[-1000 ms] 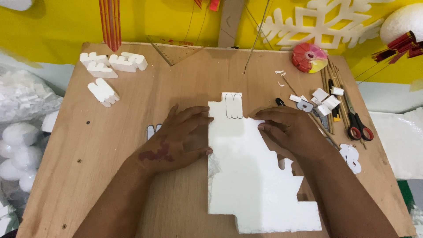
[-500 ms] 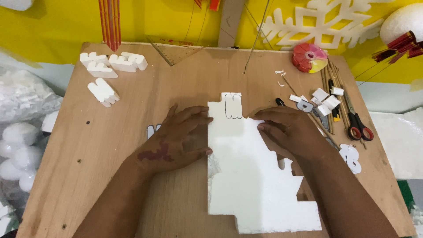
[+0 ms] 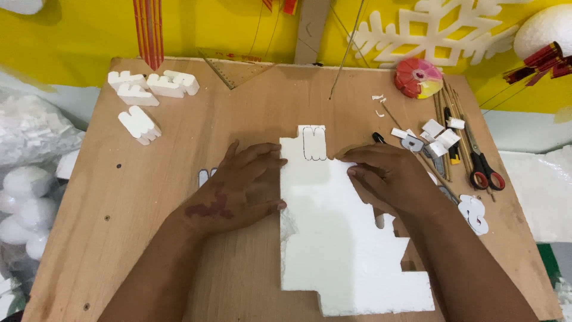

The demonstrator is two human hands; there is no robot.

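Far left on the counter (image 3: 149,238) sat some cut foam letters (image 3: 149,89), well away from the action. The left hand (image 3: 238,191) lay flat, fingers spread and holding nothing, pressing the left edge of the white foam sheet (image 3: 339,238) in the middle of the board. The right hand (image 3: 390,179) rested palm-down on the sheet too, fingers loosely curled, gripping nothing. A letter outline (image 3: 314,145) was drawn on the top tab. Looked like the steadying stage; cutting that outline would've needed a blade. Scissors (image 3: 484,170) lay off right.
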